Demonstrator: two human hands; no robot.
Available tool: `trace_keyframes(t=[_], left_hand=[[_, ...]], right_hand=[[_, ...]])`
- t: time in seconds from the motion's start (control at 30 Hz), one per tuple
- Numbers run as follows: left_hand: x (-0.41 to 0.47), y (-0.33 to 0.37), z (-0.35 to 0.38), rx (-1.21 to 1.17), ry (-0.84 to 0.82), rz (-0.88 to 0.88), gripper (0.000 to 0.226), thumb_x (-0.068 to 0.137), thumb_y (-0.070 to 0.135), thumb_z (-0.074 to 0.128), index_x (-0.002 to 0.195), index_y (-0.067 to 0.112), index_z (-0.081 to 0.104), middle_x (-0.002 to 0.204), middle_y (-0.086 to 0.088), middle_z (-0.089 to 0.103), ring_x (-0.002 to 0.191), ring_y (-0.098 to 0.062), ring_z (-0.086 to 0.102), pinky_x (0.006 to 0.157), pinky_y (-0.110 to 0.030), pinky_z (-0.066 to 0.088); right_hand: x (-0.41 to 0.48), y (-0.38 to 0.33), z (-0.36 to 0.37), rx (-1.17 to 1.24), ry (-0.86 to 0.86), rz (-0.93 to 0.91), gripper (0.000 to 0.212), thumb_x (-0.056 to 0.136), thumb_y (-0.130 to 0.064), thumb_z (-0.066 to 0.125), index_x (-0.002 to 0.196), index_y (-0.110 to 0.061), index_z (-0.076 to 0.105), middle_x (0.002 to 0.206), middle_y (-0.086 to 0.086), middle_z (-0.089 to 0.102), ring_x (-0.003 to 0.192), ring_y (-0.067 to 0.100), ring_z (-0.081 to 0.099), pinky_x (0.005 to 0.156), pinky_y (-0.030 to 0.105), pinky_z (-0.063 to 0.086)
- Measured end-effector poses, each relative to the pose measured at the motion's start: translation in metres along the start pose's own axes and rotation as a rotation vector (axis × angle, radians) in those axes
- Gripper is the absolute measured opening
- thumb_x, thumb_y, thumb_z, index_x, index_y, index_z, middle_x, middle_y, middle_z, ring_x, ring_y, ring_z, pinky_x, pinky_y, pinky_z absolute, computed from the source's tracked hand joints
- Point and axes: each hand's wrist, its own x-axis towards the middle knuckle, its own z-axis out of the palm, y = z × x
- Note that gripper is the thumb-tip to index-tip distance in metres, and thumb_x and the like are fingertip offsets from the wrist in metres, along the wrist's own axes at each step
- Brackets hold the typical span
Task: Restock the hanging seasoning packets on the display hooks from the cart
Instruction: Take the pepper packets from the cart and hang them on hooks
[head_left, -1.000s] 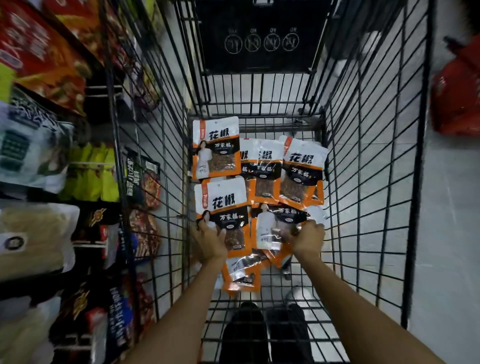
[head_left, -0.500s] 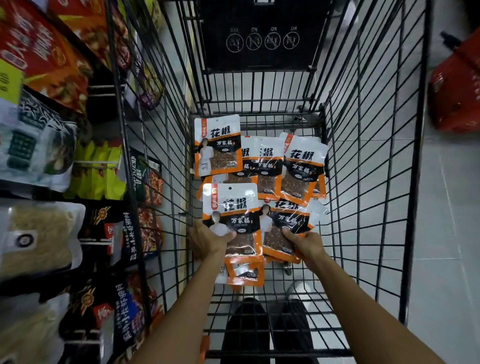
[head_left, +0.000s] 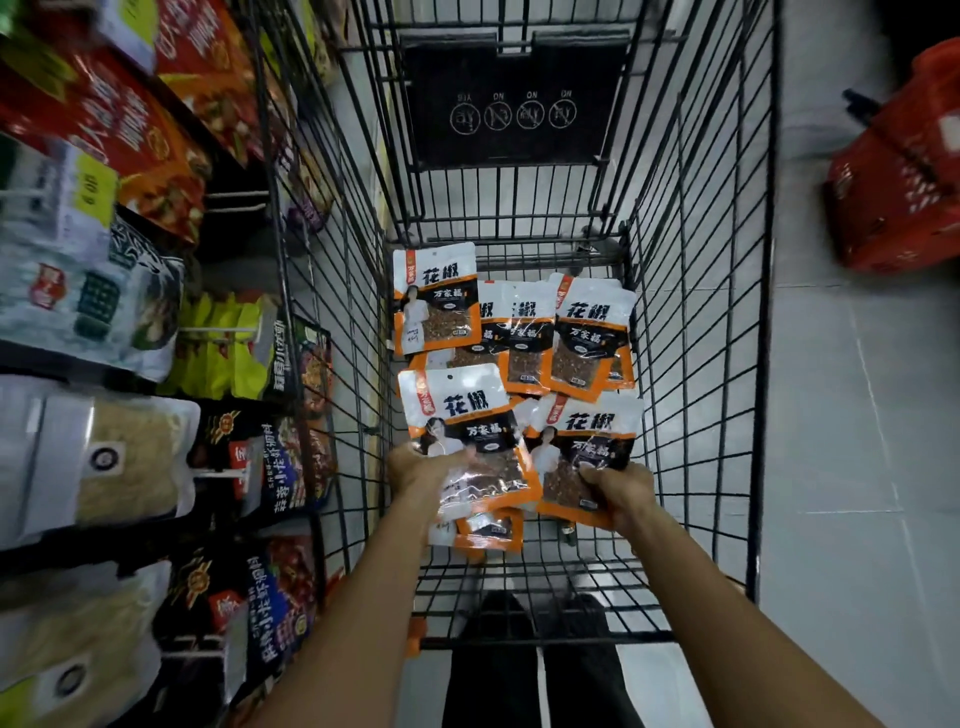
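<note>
Floor and room: We look down on a shop aisle; pale floor tiles (head_left: 857, 415) spread out beyond the right hand's outer side.
Cart: A black wire shopping cart (head_left: 701, 312) surrounds both hands, which reach down inside it. A black panel (head_left: 514, 104) with four round icons closes the end far ahead of the hands.
Left hand: Our left hand (head_left: 426, 467) has its fingers curled round the lower edge of one orange-and-white peppercorn packet (head_left: 462, 415), lifted and tilted.
Right hand: Our right hand (head_left: 618, 493) pinches the lower corner of a second peppercorn packet (head_left: 582, 447), just beside the first.
Below the left hand: A third packet (head_left: 488, 530) shows under the one held; we cannot tell whether the hand has hold of it too.
Cart contents: Ahead of both hands, loose seasoning packets (head_left: 592, 338) lie overlapping on the cart's wire bottom.
Count: We count four fronts lying there, with edges of more underneath; two held, one below.
Display: Outside the left hand stand display shelves (head_left: 223, 197) with hanging goods: yellow-green packets (head_left: 223, 343), pale noodle bags (head_left: 119, 457), dark packets (head_left: 280, 462) and red-orange packets (head_left: 156, 130).
Basket: Far off past the right hand, a red plastic basket (head_left: 904, 171) sits on the floor.
</note>
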Motion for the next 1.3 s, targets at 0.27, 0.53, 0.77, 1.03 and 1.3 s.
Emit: trace_keyframes(t=[0.27, 0.53, 0.77, 1.03, 1.3], left_hand=[[-0.064, 0.022, -0.029, -0.208, -0.024, 0.048, 0.082, 0.063, 0.007, 0.085, 0.133, -0.002, 0.043, 0.125, -0.021, 0.057, 0.11, -0.026, 0.062, 0.089, -0.029, 0.05], [-0.147, 0.029, -0.08, -0.325, -0.01, 0.202, 0.079, 0.063, 0.01, 0.085, 0.131, -0.002, 0.047, 0.126, -0.018, 0.059, 0.105, -0.033, 0.061, 0.08, -0.042, 0.056], [-0.238, -0.001, -0.138, -0.509, 0.089, 0.385, 0.057, 0.068, 0.005, 0.08, 0.119, -0.007, 0.056, 0.112, -0.022, 0.065, 0.085, -0.029, 0.068, 0.074, -0.04, 0.058], [-0.365, -0.077, -0.236, -0.647, 0.398, 0.55, 0.043, 0.071, 0.016, 0.082, 0.11, 0.013, 0.062, 0.108, -0.011, 0.069, 0.097, -0.029, 0.065, 0.082, -0.041, 0.055], [-0.525, -0.199, -0.336, -0.787, 0.696, 0.661, 0.065, 0.056, 0.037, 0.083, 0.114, 0.015, 0.064, 0.114, -0.006, 0.068, 0.109, -0.029, 0.062, 0.09, -0.045, 0.053]], right_hand=[[-0.063, -0.007, -0.031, 0.053, 0.026, -0.089, 0.028, 0.082, 0.01, 0.063, 0.11, 0.007, 0.063, 0.11, 0.027, 0.065, 0.098, 0.039, 0.063, 0.088, 0.05, 0.052], [-0.138, -0.027, -0.067, -0.051, -0.151, -0.418, 0.013, 0.083, -0.003, 0.069, 0.078, -0.013, 0.062, 0.098, 0.019, 0.069, 0.092, 0.033, 0.065, 0.088, 0.049, 0.053], [-0.213, -0.051, -0.104, -0.222, -0.376, -0.765, 0.011, 0.083, -0.007, 0.07, 0.078, -0.014, 0.063, 0.095, 0.019, 0.07, 0.088, 0.032, 0.066, 0.084, 0.049, 0.054], [-0.327, -0.04, -0.105, -0.363, -0.784, -1.065, 0.004, 0.086, -0.011, 0.067, 0.089, -0.009, 0.064, 0.079, 0.004, 0.071, 0.062, 0.01, 0.068, 0.048, 0.014, 0.048], [-0.47, 0.036, -0.076, -0.494, -1.159, -1.342, 0.023, 0.081, -0.024, 0.074, 0.089, -0.004, 0.067, 0.081, 0.017, 0.07, 0.077, 0.019, 0.059, 0.072, 0.037, 0.051]])
